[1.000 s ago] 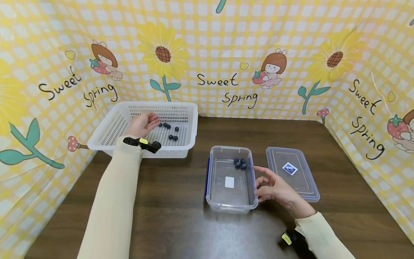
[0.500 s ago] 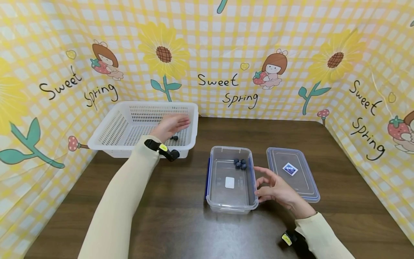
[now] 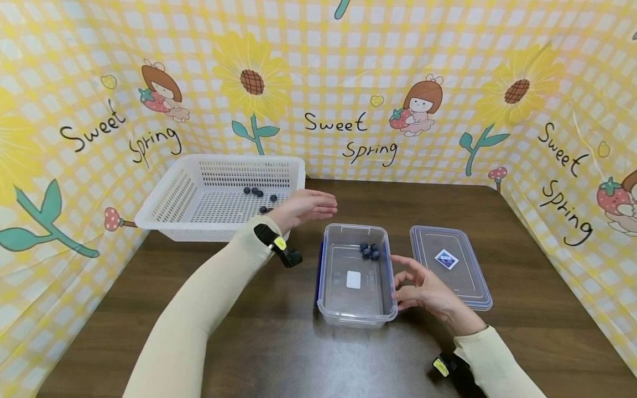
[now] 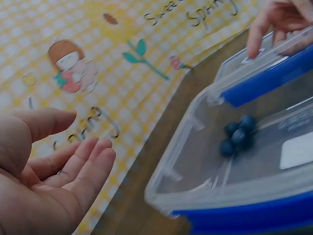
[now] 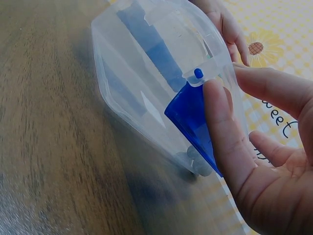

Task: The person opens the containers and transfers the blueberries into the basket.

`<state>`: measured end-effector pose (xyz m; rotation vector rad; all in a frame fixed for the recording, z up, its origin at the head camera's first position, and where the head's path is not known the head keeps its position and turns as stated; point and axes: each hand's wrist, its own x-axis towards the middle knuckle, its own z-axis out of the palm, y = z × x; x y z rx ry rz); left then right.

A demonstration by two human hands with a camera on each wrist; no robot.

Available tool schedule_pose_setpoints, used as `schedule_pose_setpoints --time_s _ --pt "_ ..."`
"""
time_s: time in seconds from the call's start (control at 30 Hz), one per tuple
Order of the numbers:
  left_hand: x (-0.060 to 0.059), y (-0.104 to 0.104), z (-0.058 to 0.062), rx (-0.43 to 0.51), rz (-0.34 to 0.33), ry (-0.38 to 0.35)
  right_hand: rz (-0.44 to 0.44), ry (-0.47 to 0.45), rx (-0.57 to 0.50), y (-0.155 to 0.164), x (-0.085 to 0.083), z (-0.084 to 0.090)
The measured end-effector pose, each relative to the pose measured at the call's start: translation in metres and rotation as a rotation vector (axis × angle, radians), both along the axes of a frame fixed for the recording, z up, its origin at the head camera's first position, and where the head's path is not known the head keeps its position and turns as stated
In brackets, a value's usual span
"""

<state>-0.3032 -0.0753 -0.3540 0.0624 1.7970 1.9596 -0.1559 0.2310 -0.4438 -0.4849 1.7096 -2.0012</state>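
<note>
Fingers (image 3: pixel 325 205) of the left hand (image 3: pixel 302 209) lie straight and empty above the counter (image 3: pixel 259 309), between the white basket (image 3: pixel 164 218) and the clear plastic box (image 3: pixel 354 318). Right hand (image 3: pixel 429 293), relaxed, steadies the box wall. Blueberries (image 3: pixel 370 251) in its far corner look soft and easily bruised; pinch lightly.

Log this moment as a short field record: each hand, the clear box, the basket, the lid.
left hand: flat, fingers straight, above the table between basket and box; nothing visible in its grip
right hand: fingers touch the box's right side
clear box: open, blue clips
blueberries in box: small cluster at the far end
white basket: several loose blueberries on its floor
lid: flat on the table, right of the box
</note>
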Motion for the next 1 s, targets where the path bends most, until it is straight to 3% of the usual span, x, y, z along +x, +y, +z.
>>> schedule_pose_setpoints --time_s 0.3,0.47,0.7,1.0 --pt "0.017 0.027 -0.018 -0.040 -0.138 -0.031 0.001 0.005 0.011 0.000 0.000 0.000" --pt "0.022 0.040 -0.027 -0.115 -0.212 -0.036 -0.001 0.003 0.017 0.000 0.000 0.001" --pt "0.025 0.055 -0.034 -0.292 -0.284 -0.056 -0.005 -0.004 0.023 0.000 -0.001 0.001" --pt "0.029 0.068 -0.042 -0.401 -0.357 -0.074 -0.001 -0.002 0.024 0.001 -0.001 -0.001"
